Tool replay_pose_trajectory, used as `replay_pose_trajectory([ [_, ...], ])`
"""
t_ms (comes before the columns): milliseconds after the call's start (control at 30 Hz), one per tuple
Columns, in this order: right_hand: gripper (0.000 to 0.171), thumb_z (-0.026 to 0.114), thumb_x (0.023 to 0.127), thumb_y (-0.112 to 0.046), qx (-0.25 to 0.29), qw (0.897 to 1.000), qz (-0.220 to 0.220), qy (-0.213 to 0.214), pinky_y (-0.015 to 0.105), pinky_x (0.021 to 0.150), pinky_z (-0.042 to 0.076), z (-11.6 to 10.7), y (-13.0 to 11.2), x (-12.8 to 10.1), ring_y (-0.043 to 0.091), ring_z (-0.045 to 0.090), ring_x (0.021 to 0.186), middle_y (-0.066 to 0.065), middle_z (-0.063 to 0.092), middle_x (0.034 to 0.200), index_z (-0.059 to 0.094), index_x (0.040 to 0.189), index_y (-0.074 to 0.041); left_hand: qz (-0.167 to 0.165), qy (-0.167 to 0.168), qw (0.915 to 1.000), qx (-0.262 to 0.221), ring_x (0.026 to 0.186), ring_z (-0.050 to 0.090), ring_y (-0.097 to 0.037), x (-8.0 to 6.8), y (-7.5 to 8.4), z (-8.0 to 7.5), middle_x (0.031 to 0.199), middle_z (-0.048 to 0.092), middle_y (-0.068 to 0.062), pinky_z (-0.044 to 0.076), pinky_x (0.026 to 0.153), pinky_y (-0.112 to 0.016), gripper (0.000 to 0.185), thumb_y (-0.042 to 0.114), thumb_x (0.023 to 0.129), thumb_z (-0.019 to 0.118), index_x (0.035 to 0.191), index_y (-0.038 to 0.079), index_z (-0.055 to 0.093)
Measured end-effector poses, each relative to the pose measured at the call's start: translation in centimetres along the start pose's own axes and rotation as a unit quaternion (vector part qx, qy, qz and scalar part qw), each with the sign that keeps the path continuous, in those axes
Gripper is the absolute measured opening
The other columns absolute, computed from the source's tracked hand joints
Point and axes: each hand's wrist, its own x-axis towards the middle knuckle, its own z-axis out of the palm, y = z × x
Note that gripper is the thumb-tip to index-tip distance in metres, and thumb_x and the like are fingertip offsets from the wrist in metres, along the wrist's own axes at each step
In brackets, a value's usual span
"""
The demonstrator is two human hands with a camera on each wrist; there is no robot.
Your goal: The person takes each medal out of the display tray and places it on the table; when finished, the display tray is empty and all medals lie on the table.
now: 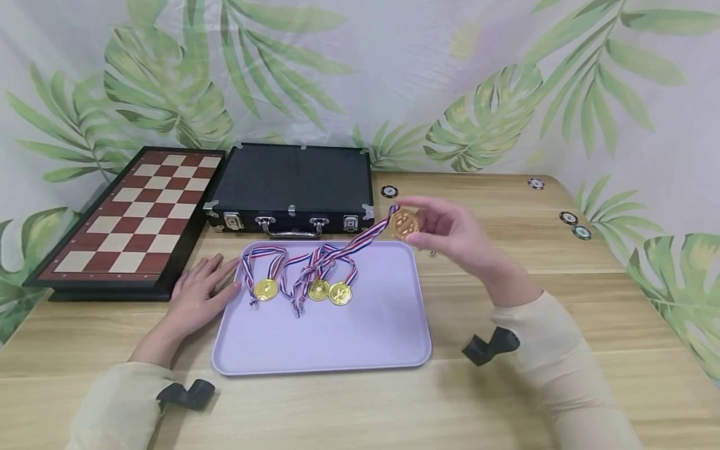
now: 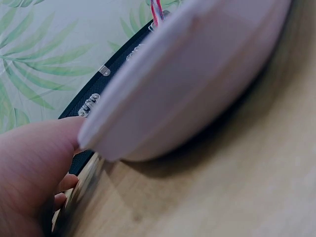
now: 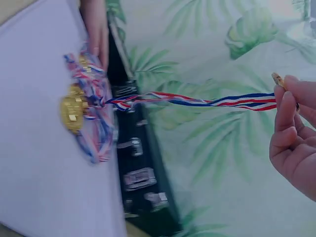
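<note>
Right hand (image 1: 450, 234): raised above the worktop just past the tray's far right corner, fingers curled and pinching a gold medal (image 1: 404, 224) by its rim, the disc facing the head camera.
Held medal's ribbon (image 1: 360, 240): red, white and blue, stretched taut from the medal down and left to the tray, where it meets the tangle of the other ribbons; the right wrist view shows it running level from the fingertips (image 3: 285, 98) to that tangle.
Left hand (image 1: 199, 294): lies flat on the worktop, fingers straight and spread, touching the tray's left edge; it grips nothing.
Tray (image 1: 360, 337): pale lilac, rectangular, in the middle of the worktop between the 2 hands.
Medals on tray (image 1: 319, 289): 3 gold discs in a row in the far half, their striped ribbons looped and overlapping.
Case (image 1: 292, 181): black, closed, metal latches and handle, just behind the tray.
Chessboard (image 1: 135, 215): red and cream squares, dark frame, left of the case.
Poker chips (image 1: 569, 217): 4, scattered over the far right of the worktop.
Worktop (image 1: 562, 300): light wood grain.
Backdrop (image 1: 394, 81): white cloth printed with green leaves.
</note>
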Motion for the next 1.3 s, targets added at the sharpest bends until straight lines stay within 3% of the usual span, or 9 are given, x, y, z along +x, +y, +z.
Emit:
replay_pose_trajectory([
  [233,0.042,0.062,0.074,0.007,0.082,0.991,-0.1,0.022,0.022,0.056,0.046,-2.7,-3.6,-0.7,0.016,0.053,0.065,0.011,0.058,0.078,0.053,0.115,0.001,0.001,0.001,1.0,0.002,0.125,0.007,-0.038,0.0,0.1,-0.1,0.134,0.023,-0.026,-0.003,0.095,-0.054,0.054,0.04,0.087,0.045,0.132,0.012,0.037],
  [400,0.045,0.06,0.072,0.014,0.121,0.984,-0.117,0.066,0.022,0.06,0.047,-5.4,-5.2,-2.3,0.018,0.054,0.067,0.015,0.056,0.079,0.05,0.115,0.008,0.001,0.003,1.0,0.004,0.125,0.008,-0.038,0.0,0.0,-0.1,0.134,0.023,-0.026,-0.003,0.095,-0.054,0.054,0.04,0.086,0.045,0.132,0.012,0.037],
  [533,0.045,0.056,0.071,0.021,0.156,0.974,-0.13,0.101,0.023,0.06,0.047,-7.8,-4.9,-3.4,0.02,0.054,0.064,0.018,0.053,0.076,0.046,0.114,0.015,0.001,0.003,1.0,0.006,0.125,0.008,-0.039,0.0,0.0,-0.2,0.134,0.023,-0.026,-0.004,0.095,-0.054,0.054,0.04,0.086,0.045,0.131,0.011,0.037],
  [633,0.044,0.051,0.071,0.025,0.161,0.97,-0.105,0.15,0.021,0.057,0.046,-9.2,-4.3,-4.0,0.02,0.054,0.061,0.017,0.051,0.072,0.046,0.114,0.016,-0.001,0.003,1.0,0.006,0.125,0.008,-0.038,0.1,0.0,-0.1,0.134,0.023,-0.026,-0.003,0.095,-0.054,0.054,0.04,0.086,0.045,0.131,0.011,0.037],
  [767,0.042,0.047,0.074,0.024,0.169,0.966,-0.035,0.192,0.019,0.055,0.046,-10.9,-2.6,-4.2,0.017,0.052,0.06,0.013,0.049,0.069,0.049,0.114,0.011,0.0,0.001,1.0,0.005,0.125,0.008,-0.038,0.0,0.1,-0.1,0.134,0.023,-0.025,-0.003,0.095,-0.054,0.054,0.04,0.086,0.045,0.131,0.011,0.038],
  [900,0.042,0.053,0.076,0.017,0.141,0.961,0.049,0.232,0.018,0.055,0.045,-12.3,-0.1,-3.4,0.013,0.05,0.059,0.008,0.049,0.067,0.053,0.114,0.002,0.002,0.0,1.0,0.005,0.125,0.008,-0.039,0.0,0.1,-0.2,0.134,0.023,-0.026,-0.003,0.095,-0.055,0.053,0.04,0.087,0.045,0.131,0.011,0.037],
  [1000,0.042,0.06,0.074,0.01,0.118,0.952,0.101,0.265,0.017,0.054,0.044,-13.3,1.3,-2.4,0.011,0.049,0.059,0.006,0.05,0.068,0.055,0.114,-0.003,0.0,0.0,1.0,0.004,0.125,0.007,-0.039,0.0,0.2,-0.2,0.134,0.022,-0.026,-0.003,0.095,-0.055,0.053,0.039,0.087,0.045,0.131,0.012,0.037],
  [1100,0.038,0.059,0.075,0.01,0.139,0.945,0.104,0.277,0.017,0.052,0.043,-14.3,1.9,-1.3,0.011,0.05,0.057,0.007,0.054,0.068,0.056,0.11,-0.003,-0.002,0.0,1.0,0.004,0.125,0.008,-0.039,-0.1,0.2,-0.1,0.134,0.022,-0.026,-0.003,0.094,-0.055,0.053,0.039,0.087,0.045,0.131,0.012,0.037],
  [1300,0.034,0.053,0.076,0.017,0.216,0.938,0.04,0.268,0.018,0.045,0.042,-15.5,1.2,-0.4,0.016,0.053,0.053,0.013,0.058,0.067,0.057,0.106,0.001,-0.003,0.001,1.0,0.007,0.125,0.008,-0.039,0.0,0.3,-0.3,0.134,0.023,-0.026,-0.002,0.094,-0.056,0.053,0.039,0.087,0.045,0.131,0.012,0.037],
])
